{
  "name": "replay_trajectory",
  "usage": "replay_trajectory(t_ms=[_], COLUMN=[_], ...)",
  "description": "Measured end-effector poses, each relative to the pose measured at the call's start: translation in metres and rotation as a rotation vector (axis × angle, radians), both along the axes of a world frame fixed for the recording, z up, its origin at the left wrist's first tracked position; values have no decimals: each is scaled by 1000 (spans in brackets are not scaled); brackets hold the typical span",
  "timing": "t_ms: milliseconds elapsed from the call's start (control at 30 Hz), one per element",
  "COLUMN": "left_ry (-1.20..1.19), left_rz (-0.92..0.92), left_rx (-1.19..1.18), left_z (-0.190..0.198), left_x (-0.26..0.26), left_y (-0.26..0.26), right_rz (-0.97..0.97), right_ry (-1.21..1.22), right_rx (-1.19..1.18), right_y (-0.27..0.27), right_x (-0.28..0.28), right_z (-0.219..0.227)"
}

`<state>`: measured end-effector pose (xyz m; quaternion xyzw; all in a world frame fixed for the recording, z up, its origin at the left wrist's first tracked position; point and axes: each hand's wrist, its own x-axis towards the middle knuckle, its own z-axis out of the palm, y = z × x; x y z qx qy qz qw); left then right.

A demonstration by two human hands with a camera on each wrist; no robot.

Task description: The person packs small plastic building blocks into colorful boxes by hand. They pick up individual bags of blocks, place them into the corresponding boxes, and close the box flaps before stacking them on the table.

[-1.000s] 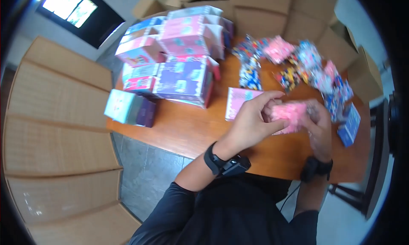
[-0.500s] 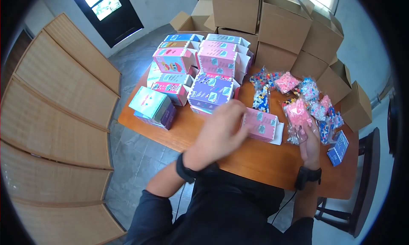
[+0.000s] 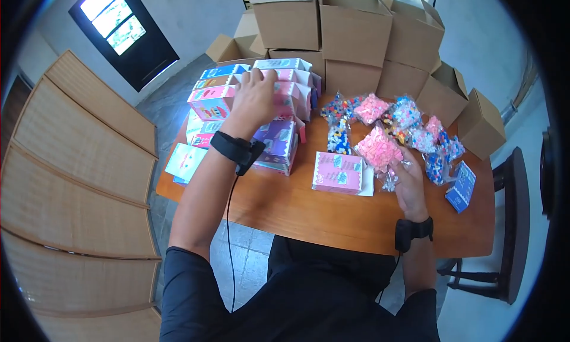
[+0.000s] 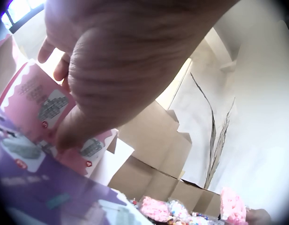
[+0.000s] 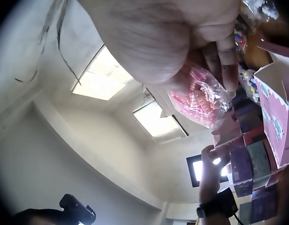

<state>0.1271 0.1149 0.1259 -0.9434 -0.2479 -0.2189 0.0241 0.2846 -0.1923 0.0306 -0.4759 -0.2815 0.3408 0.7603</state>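
My left hand point(image 3: 255, 101) is at the stacked boxes at the back left. It grips a pink box point(image 3: 286, 98); the left wrist view shows the thumb pressed on the box's printed face point(image 4: 34, 96) and fingers over its far edge. In my right hand point(image 3: 409, 184) is a clear plastic bag of small pink pieces point(image 3: 379, 149), pinched between thumb and fingers above the table. Left of that bag, another pink box point(image 3: 337, 172) lies on the table, its white flap point(image 3: 368, 183) opened toward the right hand.
Several bags of coloured pieces point(image 3: 407, 113) lie at the back right, near a small blue box point(image 3: 461, 187). Cardboard cartons point(image 3: 356, 30) line the table's far side. A light blue box point(image 3: 185, 162) stands front left. A dark chair point(image 3: 507, 223) is at the right.
My left hand has let go of the bag of pink pieces and moved left and away to the stacked boxes. The right hand keeps the bag, now held alone beside the lying pink box.
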Motion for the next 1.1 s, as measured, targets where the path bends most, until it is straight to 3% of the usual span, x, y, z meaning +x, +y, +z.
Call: replay_trajectory(t_ms=[200,300,400,433,533,633,667,733,833,933,967,1100], left_ry=[-6,31,-108,-163,-187,-124,-79,-185,-188,-195,-201,-28], left_rz=[-21,-37,-176,-162,-214,-387,-393,-568,-487,-507,-519,-511], left_rx=[107,70,80,-82,-183,-349,-652,-889,-1099,-1198,-1144,-845], left_z=[-8,8,25,32,66,60,62,23,1,-12,-14,-13], left_x=[-3,-7,-10,-10,-14,-20,-22,-13,-5,1,3,3], left_y=[15,4,6,0,-55,-116,-141,-145,-154,-151,-151,-153], right_rz=[3,-10,-81,-107,-218,-423,-441,-496,-694,-605,-551,-468], right_ry=[-19,-59,-82,-87,-203,-676,-644,-582,-617,-847,-916,-542], right_rx=[40,104,161,178,277,251,328,487,264,169,178,329], right_y=[-7,-11,-12,-13,-15,-35,-38,-41,-45,-55,-57,-54], right_x=[2,4,6,5,-6,-11,-13,-16,-9,0,2,-4], right_z=[-1,-7,-11,-10,2,8,9,11,18,31,35,25])
